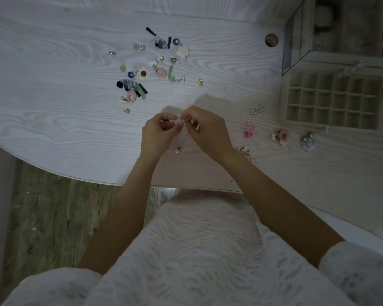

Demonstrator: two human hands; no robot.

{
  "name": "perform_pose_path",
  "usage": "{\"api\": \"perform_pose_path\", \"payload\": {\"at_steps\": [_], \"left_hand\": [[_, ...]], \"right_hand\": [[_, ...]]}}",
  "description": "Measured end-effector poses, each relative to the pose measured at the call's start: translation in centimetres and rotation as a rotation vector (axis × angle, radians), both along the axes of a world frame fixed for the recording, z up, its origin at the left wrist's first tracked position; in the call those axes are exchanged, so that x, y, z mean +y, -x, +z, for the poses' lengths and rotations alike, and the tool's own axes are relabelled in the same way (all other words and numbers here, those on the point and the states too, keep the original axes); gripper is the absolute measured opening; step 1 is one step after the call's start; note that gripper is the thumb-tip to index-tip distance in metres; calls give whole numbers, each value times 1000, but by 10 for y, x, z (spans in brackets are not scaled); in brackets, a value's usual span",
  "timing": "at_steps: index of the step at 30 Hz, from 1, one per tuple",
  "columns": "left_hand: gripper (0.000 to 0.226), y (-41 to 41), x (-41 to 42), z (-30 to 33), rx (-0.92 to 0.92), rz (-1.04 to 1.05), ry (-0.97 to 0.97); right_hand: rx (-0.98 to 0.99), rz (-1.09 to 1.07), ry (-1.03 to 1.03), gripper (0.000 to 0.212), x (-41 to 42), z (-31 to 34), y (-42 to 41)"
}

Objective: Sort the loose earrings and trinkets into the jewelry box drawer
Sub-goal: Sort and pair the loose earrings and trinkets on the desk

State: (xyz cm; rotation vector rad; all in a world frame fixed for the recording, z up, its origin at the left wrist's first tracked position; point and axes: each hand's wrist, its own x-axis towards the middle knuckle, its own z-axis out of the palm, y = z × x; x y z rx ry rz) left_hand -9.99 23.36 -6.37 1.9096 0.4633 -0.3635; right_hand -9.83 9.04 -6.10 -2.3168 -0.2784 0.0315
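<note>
Hands: our left hand point(158, 131) and right hand point(205, 129) pinch one pink earring point(177, 119) together; the drawer point(332, 100) lies far right, nearer our right hand.

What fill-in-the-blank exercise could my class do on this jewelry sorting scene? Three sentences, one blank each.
1. Both hands, the left hand and the right hand, pinch a small ____ earring.
2. The drawer is divided into many small ____.
3. The pile of loose earrings lies on the ____ of the hands.

Missing words: pink; compartments; far side
</note>
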Motion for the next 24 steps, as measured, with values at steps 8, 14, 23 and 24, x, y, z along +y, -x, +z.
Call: {"api": "perform_pose_path", "payload": {"at_steps": [8,14,23,24], "left_hand": [[20,-4,11,5,-193,153,-274],[12,0,11,5,-152,153,16],[12,25,-57,7,-134,-142,43],[12,29,-69,7,-131,-187,51]], "right_hand": [[57,-123,1,8,9,-10,-8],[153,-156,-20,8,2,-7,-24],[249,-453,-164,7,-122,18,64],[270,-504,-152,9,-135,15,77]]}}
